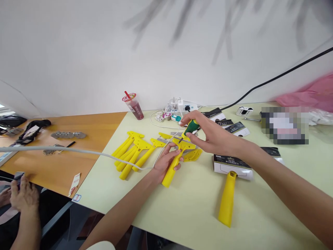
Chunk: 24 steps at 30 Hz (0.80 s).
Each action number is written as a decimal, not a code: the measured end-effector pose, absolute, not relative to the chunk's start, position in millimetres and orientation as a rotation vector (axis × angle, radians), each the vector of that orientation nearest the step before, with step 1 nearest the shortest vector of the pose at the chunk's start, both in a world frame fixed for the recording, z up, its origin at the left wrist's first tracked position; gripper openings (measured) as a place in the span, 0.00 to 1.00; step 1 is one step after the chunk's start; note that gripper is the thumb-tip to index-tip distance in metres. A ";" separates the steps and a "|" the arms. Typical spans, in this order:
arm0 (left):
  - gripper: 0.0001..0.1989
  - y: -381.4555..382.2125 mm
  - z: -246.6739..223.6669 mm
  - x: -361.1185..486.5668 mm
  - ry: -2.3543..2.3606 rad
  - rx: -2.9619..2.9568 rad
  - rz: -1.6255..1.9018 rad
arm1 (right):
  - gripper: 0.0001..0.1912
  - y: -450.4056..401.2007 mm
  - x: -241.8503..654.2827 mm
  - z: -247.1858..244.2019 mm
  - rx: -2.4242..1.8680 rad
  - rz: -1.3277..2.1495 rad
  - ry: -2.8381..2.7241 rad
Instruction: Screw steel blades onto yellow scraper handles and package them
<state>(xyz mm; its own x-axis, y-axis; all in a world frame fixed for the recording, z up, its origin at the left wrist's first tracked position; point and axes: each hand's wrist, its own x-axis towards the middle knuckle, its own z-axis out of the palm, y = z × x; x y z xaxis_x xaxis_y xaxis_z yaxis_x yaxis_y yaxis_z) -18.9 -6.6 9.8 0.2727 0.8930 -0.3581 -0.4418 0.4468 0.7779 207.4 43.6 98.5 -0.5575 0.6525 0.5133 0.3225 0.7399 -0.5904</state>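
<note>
My left hand is closed around the handle of a yellow scraper, tilted with its head away from me. In my right hand is a screwdriver with a green and yellow handle, its shaft pointing down at the scraper's head. Whether the tip sits in a screw is too small to tell. Several more yellow scrapers lie fanned out left of my left hand. Loose yellow plastic parts lie just beyond the scraper. A scraper with its head in a printed card sleeve lies to the right.
A drink cup with a red straw and a power strip stand by the wall. Black printed packages lie behind my right hand. A white cable crosses over my left wrist. At left, another person's hands hold a phone.
</note>
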 end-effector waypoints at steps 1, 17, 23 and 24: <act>0.27 -5.9 9.9 -18.5 0.885 0.599 0.975 | 0.14 43.0 206.8 98.5 -0.703 0.620 -2.174; 0.30 -0.4 3.3 -22.2 0.844 0.412 0.987 | 0.16 50.2 206.0 90.2 -0.777 0.586 -2.115; 0.33 6.0 1.5 -14.4 0.865 0.407 1.019 | 0.06 49.5 203.4 80.5 -0.807 0.436 -2.132; 0.34 6.1 2.7 -11.4 0.864 0.416 1.025 | 0.08 48.7 203.1 81.6 -0.809 0.435 -2.141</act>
<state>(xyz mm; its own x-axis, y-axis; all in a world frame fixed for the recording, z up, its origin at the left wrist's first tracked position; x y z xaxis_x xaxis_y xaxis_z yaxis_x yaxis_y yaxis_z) -11.4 6.1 2.7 0.2397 0.8720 -0.4268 -0.5682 0.4825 0.6666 203.1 48.7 81.6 -0.4843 0.6744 0.5574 0.4037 0.7375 -0.5415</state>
